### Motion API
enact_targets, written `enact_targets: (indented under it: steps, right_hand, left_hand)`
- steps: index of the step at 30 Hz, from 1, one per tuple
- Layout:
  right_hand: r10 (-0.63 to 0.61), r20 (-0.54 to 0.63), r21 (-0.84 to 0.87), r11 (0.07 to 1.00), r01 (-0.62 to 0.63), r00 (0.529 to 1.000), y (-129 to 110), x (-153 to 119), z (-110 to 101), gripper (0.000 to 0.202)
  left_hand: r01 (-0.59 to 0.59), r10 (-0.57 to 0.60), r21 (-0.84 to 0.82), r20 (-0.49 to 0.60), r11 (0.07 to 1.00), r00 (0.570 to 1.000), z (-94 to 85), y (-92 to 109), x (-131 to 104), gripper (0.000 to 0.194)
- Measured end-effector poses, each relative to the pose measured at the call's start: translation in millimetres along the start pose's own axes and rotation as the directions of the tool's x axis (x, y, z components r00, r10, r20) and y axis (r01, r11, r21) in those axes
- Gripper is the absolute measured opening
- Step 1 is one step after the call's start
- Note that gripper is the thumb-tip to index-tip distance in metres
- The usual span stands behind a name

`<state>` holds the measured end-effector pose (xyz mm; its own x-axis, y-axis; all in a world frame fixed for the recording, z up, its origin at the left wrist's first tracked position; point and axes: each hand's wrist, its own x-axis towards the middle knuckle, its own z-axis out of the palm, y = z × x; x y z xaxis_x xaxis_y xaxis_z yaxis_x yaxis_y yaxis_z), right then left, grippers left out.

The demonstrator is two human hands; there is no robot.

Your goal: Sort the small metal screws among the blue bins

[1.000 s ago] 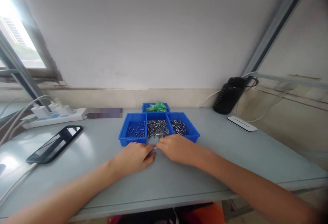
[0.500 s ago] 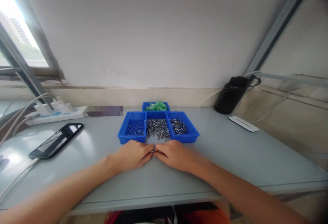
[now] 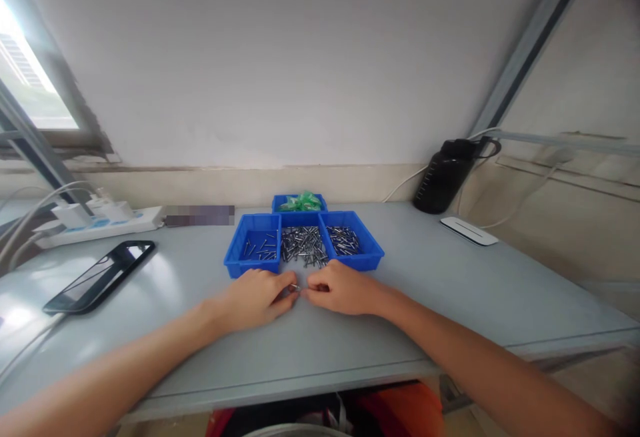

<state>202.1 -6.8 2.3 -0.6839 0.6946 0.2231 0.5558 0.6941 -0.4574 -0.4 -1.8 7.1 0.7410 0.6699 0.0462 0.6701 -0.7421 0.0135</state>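
My left hand point(image 3: 260, 298) is closed, with a small metal screw point(image 3: 296, 287) pinched between thumb and forefinger just above the table. Facing it, my right hand point(image 3: 343, 288) has curled fingers, with a slight gap between thumb and forefinger. Its thumb tip is close to the screw's end; whether they touch I cannot tell. Beyond my hands lies a pile of screws point(image 3: 303, 245), partly in a middle blue bin and spilling toward me. The left blue bin point(image 3: 235, 265) holds several scattered screws. In the right blue bin point(image 3: 373, 260) is a dense heap of metal pieces.
Behind stands another blue bin point(image 3: 275, 204) with green plastic bags point(image 3: 303, 201). A phone point(image 3: 103, 277) and a power strip point(image 3: 107, 220) lie left on the grey table point(image 3: 250, 363). A black bottle point(image 3: 443, 177) and a white flat device point(image 3: 469, 231) are at right.
My fingertips were together around the screw; now the right thumb and forefinger have parted and drawn back slightly, so the screw shows in my left hand. The camera view has shifted a little.
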Motion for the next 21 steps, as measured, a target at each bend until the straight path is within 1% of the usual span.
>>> enact_targets:
  steps: [4,7,10,17,21]
  right_hand:
    - [-0.033,0.060,0.092,0.995,0.027,0.998,0.5,-0.4,-0.9,0.033]
    - [-0.045,0.132,0.128,0.991,0.028,0.990,0.0,0.1,-2.1,0.032]
    - [-0.037,0.138,0.124,0.992,0.019,0.990,-0.4,0.7,-2.8,0.032]
    - [-0.053,0.056,0.094,0.994,0.048,0.997,-1.0,0.7,-2.1,0.034]
    - [-0.070,0.034,0.071,0.995,0.067,0.997,-1.1,-0.7,-2.8,0.036]
  left_hand:
    - [0.003,0.001,-0.192,0.018,0.981,1.000,-1.9,1.8,0.7,0.015]
    - [-0.013,0.021,-0.248,0.030,0.969,0.999,-3.0,2.9,1.0,0.013]
    - [-0.024,0.036,-0.256,0.039,0.966,0.999,-3.6,3.5,1.5,0.013]
    - [-0.027,0.032,-0.164,0.030,0.986,0.999,-0.4,3.5,2.3,0.015]
    - [-0.021,0.027,-0.151,0.039,0.988,0.999,1.5,2.1,2.6,0.019]
